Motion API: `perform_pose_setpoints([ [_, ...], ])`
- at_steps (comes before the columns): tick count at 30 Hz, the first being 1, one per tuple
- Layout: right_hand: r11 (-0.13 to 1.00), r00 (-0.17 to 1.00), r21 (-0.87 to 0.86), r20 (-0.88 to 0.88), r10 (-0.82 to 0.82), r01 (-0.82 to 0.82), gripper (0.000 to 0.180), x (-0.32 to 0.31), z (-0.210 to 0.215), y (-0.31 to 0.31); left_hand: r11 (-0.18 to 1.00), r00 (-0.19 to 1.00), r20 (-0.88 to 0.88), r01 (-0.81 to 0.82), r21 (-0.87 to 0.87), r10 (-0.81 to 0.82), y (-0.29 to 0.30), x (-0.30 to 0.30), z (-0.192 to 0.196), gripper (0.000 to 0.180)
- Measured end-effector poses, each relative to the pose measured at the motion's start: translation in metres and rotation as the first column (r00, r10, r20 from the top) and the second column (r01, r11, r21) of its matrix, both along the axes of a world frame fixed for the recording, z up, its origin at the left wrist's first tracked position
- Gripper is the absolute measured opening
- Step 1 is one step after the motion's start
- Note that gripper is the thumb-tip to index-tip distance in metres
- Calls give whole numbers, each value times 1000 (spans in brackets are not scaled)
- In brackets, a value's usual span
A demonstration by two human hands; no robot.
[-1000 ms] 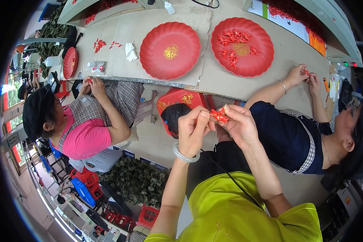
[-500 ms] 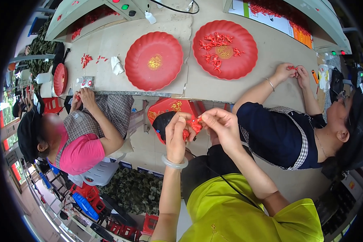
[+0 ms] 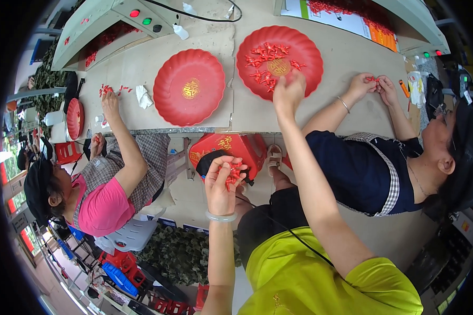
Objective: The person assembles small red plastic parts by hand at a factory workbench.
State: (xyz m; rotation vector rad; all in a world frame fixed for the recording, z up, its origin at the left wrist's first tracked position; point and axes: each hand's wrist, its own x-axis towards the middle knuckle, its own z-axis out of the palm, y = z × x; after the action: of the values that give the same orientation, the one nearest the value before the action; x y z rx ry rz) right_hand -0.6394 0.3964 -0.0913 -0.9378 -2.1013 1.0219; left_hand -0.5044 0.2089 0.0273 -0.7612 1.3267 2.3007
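My left hand is closed around several small glossy red plastic pieces, held low in front of the table edge. A pale bangle circles that wrist. My right hand is over the near rim of the right red scalloped plate. Its fingers are smeared by motion and partly hidden, so I cannot make out what they hold. Beside them on that plate lies a cluster of small red figure-like pieces. To the left stands another red plate, with only a gold emblem showing on it.
Co-workers sit on both sides; one person's hand reaches to loose red pieces, the other's hands work on a small red piece. Machine housings line the back. A white bottle and crumpled tissue are on the table.
My right hand has left my left hand and moved forward to the right plate. The left hand has dropped slightly, keeping its red pieces. The left co-worker's hand has reached onto the table.
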Motion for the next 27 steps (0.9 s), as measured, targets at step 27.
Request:
perform_pose_setpoints([
  [27,999,862,23,505,-50,44,26,-41,-25,39,999,999,3,36,41,-36,-11,18,-6,14],
])
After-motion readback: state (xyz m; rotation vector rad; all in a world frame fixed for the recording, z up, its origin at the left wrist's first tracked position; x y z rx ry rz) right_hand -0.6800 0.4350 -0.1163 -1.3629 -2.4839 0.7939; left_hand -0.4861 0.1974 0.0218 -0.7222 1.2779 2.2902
